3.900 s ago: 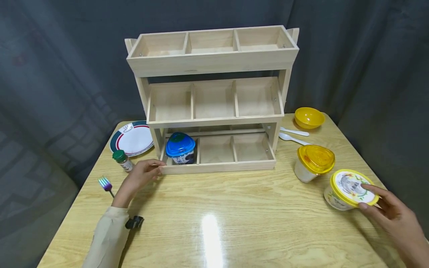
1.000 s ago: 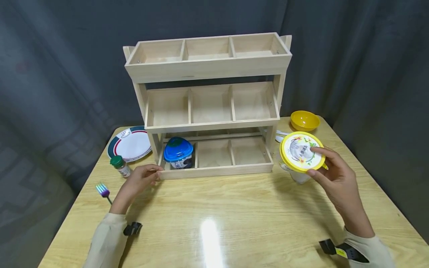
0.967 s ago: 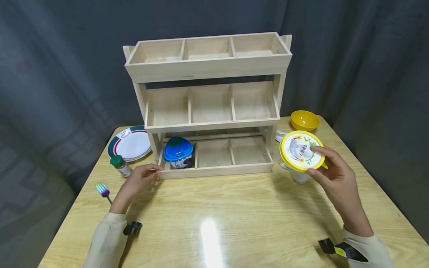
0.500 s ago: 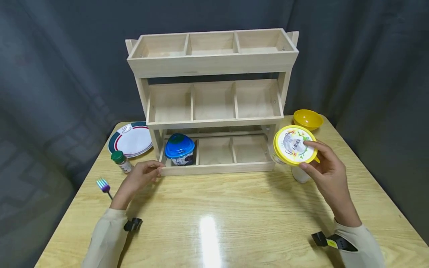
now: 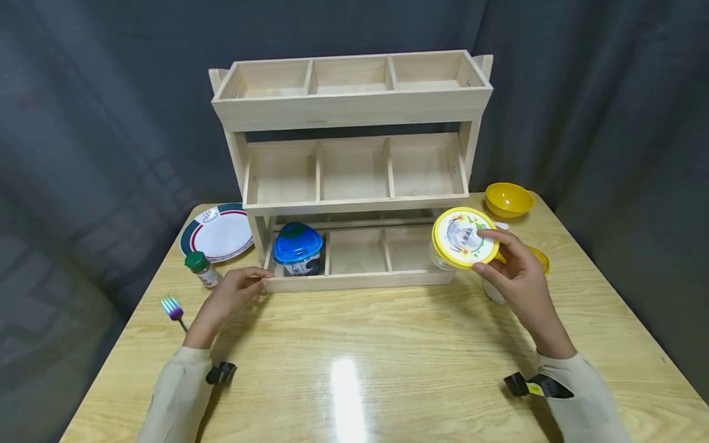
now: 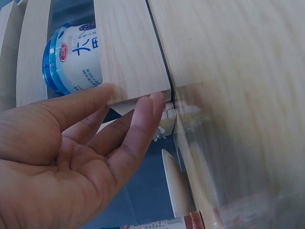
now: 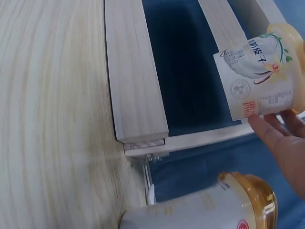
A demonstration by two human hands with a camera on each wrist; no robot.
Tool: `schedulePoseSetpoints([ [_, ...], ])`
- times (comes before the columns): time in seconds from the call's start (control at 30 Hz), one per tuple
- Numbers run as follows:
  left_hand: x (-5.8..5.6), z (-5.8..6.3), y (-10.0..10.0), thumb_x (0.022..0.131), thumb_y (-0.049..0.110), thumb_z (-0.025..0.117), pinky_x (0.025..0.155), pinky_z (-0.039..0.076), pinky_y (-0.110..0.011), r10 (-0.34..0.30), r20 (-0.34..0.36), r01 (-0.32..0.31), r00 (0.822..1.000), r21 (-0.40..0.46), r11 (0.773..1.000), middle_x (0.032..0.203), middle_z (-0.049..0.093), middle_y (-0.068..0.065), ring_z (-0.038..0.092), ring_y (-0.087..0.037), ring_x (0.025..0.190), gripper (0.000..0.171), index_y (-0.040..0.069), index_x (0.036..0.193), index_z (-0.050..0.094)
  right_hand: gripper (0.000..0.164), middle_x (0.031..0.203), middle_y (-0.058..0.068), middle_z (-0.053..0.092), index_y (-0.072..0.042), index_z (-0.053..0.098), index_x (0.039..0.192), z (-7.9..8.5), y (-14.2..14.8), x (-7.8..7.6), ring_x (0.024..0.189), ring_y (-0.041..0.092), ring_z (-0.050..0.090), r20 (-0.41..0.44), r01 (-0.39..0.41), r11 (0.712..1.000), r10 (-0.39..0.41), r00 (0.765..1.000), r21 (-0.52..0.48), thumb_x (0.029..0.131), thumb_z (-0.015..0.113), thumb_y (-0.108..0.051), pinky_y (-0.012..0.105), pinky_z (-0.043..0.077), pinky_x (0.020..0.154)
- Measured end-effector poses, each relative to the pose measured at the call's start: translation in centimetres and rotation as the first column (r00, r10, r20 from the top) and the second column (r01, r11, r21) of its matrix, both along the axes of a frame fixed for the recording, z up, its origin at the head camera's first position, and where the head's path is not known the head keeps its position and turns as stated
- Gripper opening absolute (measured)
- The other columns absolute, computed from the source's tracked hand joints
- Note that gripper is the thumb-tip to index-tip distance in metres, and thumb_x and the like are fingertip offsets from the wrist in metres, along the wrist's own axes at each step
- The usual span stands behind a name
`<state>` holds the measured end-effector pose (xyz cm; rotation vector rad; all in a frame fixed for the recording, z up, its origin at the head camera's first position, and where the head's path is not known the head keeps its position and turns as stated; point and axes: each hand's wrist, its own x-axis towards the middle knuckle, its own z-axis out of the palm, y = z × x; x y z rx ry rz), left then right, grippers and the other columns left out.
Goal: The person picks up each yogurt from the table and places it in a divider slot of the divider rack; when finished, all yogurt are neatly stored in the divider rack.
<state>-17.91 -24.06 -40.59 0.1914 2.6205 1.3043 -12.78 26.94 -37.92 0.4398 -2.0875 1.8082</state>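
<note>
In my right hand point(image 5: 517, 280) I hold a tub with a yellow-rimmed, flower-printed lid point(image 5: 465, 239), raised over the right end of the wooden rack's bottom tier point(image 5: 360, 282). The right wrist view shows the tub's printed white side point(image 7: 262, 76), with my fingers around it. My left hand point(image 5: 235, 298) pinches the front left corner of that tier, thumb on the top edge and fingertips at its end point(image 6: 138, 93). A blue-lidded tub point(image 5: 299, 249) sits in the tier's left compartment. Behind my right hand, another tub with an amber lid point(image 7: 259, 200) stands on the table, partly hidden.
The rack's middle point(image 5: 354, 206) and top tiers point(image 5: 354, 111) rise above. At left lie a plate point(image 5: 221, 234), a green-capped jar point(image 5: 202, 269) and a fork point(image 5: 173, 309). A yellow bowl point(image 5: 508, 200) and a white utensil point(image 5: 501, 226) are at the back right.
My right hand has lifted the yellow-rimmed tub from the table's right side and carried it left, past the amber-lidded tub, to the rack's right end. My left hand stays at the rack's corner.
</note>
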Motion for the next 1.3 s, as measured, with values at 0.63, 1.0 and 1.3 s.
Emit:
schedulePoseSetpoints([
  [0.63, -0.2, -0.2, -0.1, 0.113, 0.01, 0.06, 0.085, 0.061, -0.045, 0.004, 0.006, -0.004, 1.0, -0.017, 1.0, 0.12, 0.074, -0.026, 0.073, -0.032, 0.096, 0.027, -0.007, 0.133, 0.069, 0.05, 0.154, 0.01, 0.05, 0.006, 0.059, 0.145, -0.2, -3.5, -1.7, 0.134, 0.019, 0.055, 0.005, -0.109, 0.994, 0.108, 0.994, 0.016, 0.097, 0.071, 0.016, 0.02, 0.055, 0.1],
  [1.0, -0.2, -0.1, -0.1, 0.112, 0.006, 0.059, 0.088, 0.063, -0.047, -0.006, -0.007, 0.005, 1.0, -0.016, 1.0, 0.125, 0.071, -0.028, 0.072, -0.034, 0.1, 0.027, -0.008, 0.133, 0.068, 0.051, 0.149, 0.005, 0.056, 0.008, 0.058, 0.144, -0.9, -5.4, -3.0, 0.137, 0.014, 0.055, 0.0, -0.139, 0.988, 0.139, 0.99, 0.066, 0.096, 0.074, 0.014, 0.019, 0.052, 0.104],
  [1.3, -0.2, 0.0, 0.0, 0.112, 0.005, 0.059, 0.089, 0.063, -0.047, 0.001, 0.004, -0.001, 1.0, -0.033, 0.999, 0.124, 0.071, -0.027, 0.071, -0.034, 0.1, 0.026, -0.007, 0.133, 0.068, 0.053, 0.152, 0.012, 0.052, 0.007, 0.056, 0.146, -1.5, -7.0, -3.7, 0.139, 0.011, 0.054, 0.032, -0.179, 0.982, 0.177, 0.984, 0.059, 0.096, 0.073, 0.015, 0.022, 0.051, 0.106],
])
